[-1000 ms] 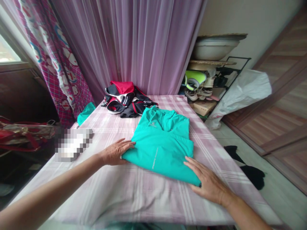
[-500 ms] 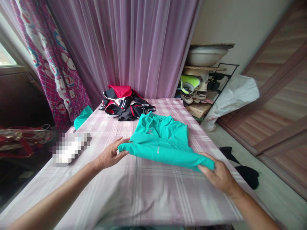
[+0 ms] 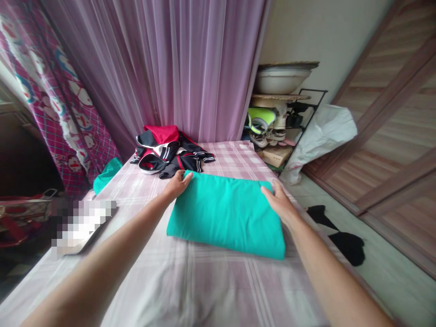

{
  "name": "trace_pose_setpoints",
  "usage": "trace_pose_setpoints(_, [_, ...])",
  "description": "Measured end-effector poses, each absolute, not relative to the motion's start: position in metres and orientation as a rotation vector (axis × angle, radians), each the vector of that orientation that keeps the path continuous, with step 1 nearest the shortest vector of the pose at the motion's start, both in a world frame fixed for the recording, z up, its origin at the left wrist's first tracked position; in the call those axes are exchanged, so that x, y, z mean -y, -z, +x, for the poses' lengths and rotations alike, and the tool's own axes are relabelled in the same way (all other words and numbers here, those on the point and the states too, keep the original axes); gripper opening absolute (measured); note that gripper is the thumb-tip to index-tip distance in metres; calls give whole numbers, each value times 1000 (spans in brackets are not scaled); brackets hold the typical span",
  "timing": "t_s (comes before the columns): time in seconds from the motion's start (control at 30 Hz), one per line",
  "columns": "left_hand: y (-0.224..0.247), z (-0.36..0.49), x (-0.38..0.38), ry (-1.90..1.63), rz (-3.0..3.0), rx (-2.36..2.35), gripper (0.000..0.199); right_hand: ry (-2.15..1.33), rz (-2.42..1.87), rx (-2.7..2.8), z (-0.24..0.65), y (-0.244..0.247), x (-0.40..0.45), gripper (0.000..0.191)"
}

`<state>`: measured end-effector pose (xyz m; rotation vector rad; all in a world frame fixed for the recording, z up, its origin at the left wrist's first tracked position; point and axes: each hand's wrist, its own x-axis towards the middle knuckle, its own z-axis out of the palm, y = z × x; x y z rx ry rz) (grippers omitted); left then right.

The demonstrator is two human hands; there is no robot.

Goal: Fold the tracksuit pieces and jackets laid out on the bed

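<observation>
A teal shirt [image 3: 226,213], folded into a neat rectangle, lies on the plaid sheet in front of me. My left hand [image 3: 179,184] holds its far left corner, thumb on top and the other fingers mostly hidden behind the edge. At the far right corner, my right hand [image 3: 277,197] grips the fabric in the same way, fingertips partly out of sight. Just beyond my left hand is a heap of dark jackets [image 3: 163,152] with red and white trim.
The plaid sheet [image 3: 163,290] covers the bed-like surface. Another teal cloth [image 3: 107,175] hangs at its left edge, near a pixelated object [image 3: 83,227]. Right of it stand a shoe rack [image 3: 272,131], a white bag [image 3: 320,136] and black cloth [image 3: 345,240] on the floor.
The shirt's near part has been folded over away from me, hiding the collar and logos. Both hands have moved from its near edge to its far corners. The view has shifted slightly.
</observation>
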<state>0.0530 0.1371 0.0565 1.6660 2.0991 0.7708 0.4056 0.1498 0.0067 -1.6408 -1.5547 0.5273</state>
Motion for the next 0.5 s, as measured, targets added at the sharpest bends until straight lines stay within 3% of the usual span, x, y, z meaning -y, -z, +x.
trace_pose_setpoints(0.07, [-41, 61, -151, -698, 1654, -2084, 61, -551, -1765, 1519, 398, 13, -156, 77])
trace_pose_setpoints(0.17, [-22, 68, -153, -649, 1753, -2076, 66, -420, -1823, 1576, 390, 27, -146, 69])
trace_pose_setpoints(0.3, [-14, 72, -156, -655, 1972, -2084, 60, -183, -1901, 1694, 385, 22, -132, 60])
trace_pose_setpoints(0.5, [-7, 82, -159, -355, 1942, -2193, 59, -109, -2187, 1922, 383, 7, -133, 49])
